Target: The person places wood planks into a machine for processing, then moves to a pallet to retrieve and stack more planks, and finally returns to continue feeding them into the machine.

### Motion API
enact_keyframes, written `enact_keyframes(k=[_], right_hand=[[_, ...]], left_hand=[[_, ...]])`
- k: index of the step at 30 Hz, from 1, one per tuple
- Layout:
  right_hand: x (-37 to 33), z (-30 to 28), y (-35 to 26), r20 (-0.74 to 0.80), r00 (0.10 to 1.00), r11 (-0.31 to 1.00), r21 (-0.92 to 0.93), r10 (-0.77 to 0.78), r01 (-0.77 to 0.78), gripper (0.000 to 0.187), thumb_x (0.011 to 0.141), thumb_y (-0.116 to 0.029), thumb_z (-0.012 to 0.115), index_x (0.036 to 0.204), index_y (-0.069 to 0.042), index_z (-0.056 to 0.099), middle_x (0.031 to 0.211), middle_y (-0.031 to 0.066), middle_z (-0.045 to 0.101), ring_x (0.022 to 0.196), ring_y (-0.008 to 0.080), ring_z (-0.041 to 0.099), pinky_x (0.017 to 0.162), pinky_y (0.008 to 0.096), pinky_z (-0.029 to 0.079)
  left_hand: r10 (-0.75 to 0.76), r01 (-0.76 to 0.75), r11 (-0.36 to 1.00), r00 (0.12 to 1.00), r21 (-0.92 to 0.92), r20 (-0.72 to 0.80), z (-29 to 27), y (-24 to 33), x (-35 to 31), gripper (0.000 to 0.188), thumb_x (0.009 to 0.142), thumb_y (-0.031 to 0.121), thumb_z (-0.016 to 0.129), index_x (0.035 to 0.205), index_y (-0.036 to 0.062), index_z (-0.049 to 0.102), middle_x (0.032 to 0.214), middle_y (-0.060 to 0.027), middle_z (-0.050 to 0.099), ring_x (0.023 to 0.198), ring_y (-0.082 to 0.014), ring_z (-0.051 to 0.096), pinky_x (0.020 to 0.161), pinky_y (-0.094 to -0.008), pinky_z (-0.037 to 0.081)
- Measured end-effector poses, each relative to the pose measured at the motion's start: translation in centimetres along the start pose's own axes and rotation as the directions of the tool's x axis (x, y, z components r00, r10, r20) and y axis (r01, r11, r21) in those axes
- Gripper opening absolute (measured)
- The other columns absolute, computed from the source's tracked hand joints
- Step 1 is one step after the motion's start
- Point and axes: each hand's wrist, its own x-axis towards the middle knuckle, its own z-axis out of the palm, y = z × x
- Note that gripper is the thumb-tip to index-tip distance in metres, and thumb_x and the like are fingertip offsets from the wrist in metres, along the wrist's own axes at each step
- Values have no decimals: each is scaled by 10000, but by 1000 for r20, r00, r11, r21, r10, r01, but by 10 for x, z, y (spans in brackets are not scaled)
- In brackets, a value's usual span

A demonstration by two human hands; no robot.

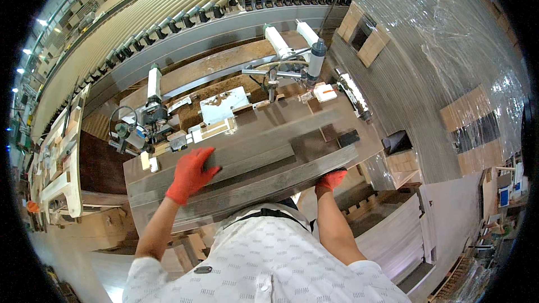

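My left hand, in a red glove, is open over the left part of the brown worktable. Its fingers are stretched out and its thumb stands apart; whether it touches the wood beneath cannot be made out. At the near edge my right hand, also red-gloved, grips the long grey-brown plank near its right end, with part of the fingers hidden under it. Behind that plank lies a shorter grey plank. Another grey plank lies farther back, below the machine heads.
Along the table's back stand a left machine head and a right one with a grey cylinder, with sawdust between. Beyond runs a roller conveyor. Film-wrapped stacked boards rise at right; a wooden rack stands at left.
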Motion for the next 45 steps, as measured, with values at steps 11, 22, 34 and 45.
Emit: enact_keyframes(k=[11,22,34,45], right_hand=[[-45,10,-36,107,994,1000,22,4,-7,543,1101,-527,425,1302,-66,628,1238,66,690,1093,255,639,982,410,488],[-46,12,-35,108,992,997,-15,-69,71,473,1091,-439,472,1236,-4,587,1223,132,678,1056,309,638,954,465,508],[-22,-2,0,196,923,825,-414,-331,384,477,1041,-360,617,1329,12,538,1295,253,645,1131,422,649,969,496,520],[-48,7,-39,206,979,997,-72,-6,22,416,1090,-367,544,1395,-83,538,1350,133,646,1199,320,643,977,469,528]], left_hand=[[-13,13,997,1000,72,-9,97,-123,50,580,860,350,837,1361,133,641,1254,-131,681,1226,-366,611,1019,-505,493],[-97,129,969,983,212,-156,126,-153,60,546,911,388,788,1371,137,634,1537,-113,517,1486,-366,413,1253,-639,184],[-67,83,993,985,90,-162,146,-163,98,521,882,406,804,1294,105,697,1384,-85,634,1415,-333,506,1264,-548,262],[-17,11,983,1000,183,26,137,-132,151,642,876,672,721,959,38,662,921,-170,697,1009,-361,668,1021,-508,469]])
